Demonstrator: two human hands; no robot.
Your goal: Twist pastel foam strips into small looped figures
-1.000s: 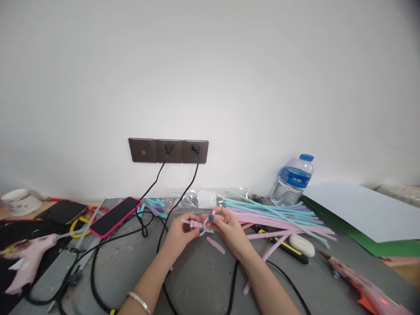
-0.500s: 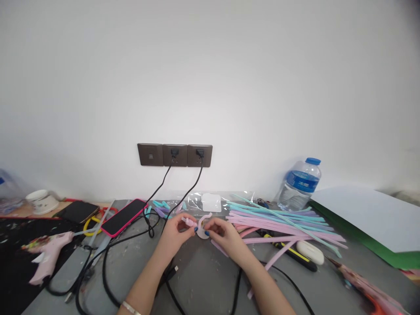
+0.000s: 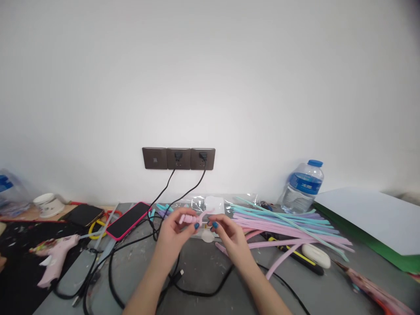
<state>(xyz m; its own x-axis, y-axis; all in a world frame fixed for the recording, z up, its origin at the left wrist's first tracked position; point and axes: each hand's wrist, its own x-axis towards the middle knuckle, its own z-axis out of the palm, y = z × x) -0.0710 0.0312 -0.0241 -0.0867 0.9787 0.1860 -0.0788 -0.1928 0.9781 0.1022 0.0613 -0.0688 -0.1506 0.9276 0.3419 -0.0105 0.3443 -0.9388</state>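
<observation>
The left hand's [image 3: 173,231] fingers are clamped on the pink coil [image 3: 188,219]; the right hand's [image 3: 232,236] are bent near its tail [image 3: 207,212], which points to 2 o'clock — whether they pinch anything, I cannot tell. The coil looks light, soft and bendable, unlikely to slip or break — best held round its wound body, as the tail would flex. From the coil, a white disc [image 3: 207,236] shows toward 4 o'clock, stems [image 3: 288,223] at 3, phone [image 3: 128,220] at 9.

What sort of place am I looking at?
Probably a craft workspace: a pale pink plastic glue gun lies at the left of the grey tabletop, long thin pastel strips lie bundled at the right, and the left hand holds a coiled pink strip.
</observation>
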